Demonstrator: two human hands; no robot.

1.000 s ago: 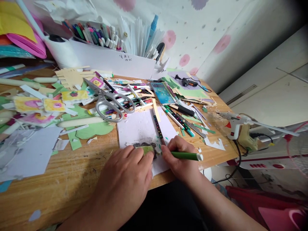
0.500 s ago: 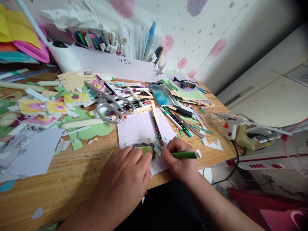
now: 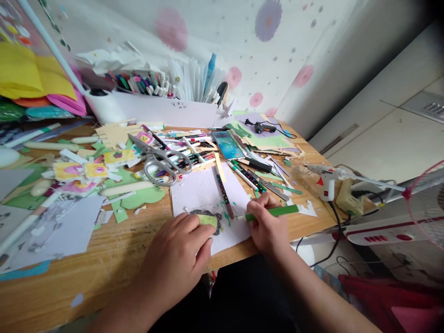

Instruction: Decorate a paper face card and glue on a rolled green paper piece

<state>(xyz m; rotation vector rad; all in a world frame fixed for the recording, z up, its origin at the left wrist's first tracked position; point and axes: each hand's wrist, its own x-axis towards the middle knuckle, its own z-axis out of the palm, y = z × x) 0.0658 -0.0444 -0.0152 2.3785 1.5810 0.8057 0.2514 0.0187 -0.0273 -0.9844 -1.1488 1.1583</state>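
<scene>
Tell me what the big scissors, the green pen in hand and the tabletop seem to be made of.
Big scissors: probably metal, with a soft grey sheen throughout; a coating can't be ruled out.
Green pen: likely plastic, judging by its smooth, solid-coloured surface.
Tabletop: wood or a wood-look laminate, showing brown grain and a slight shine.

The left hand (image 3: 178,247) covers part of the green piece (image 3: 207,219), and the right hand (image 3: 270,226) hides one stretch of the green marker (image 3: 285,210). Handwriting (image 3: 179,105) on the white panel (image 3: 147,110) is too small to read; the left edge cuts off the yellow bundle (image 3: 31,74).
</scene>
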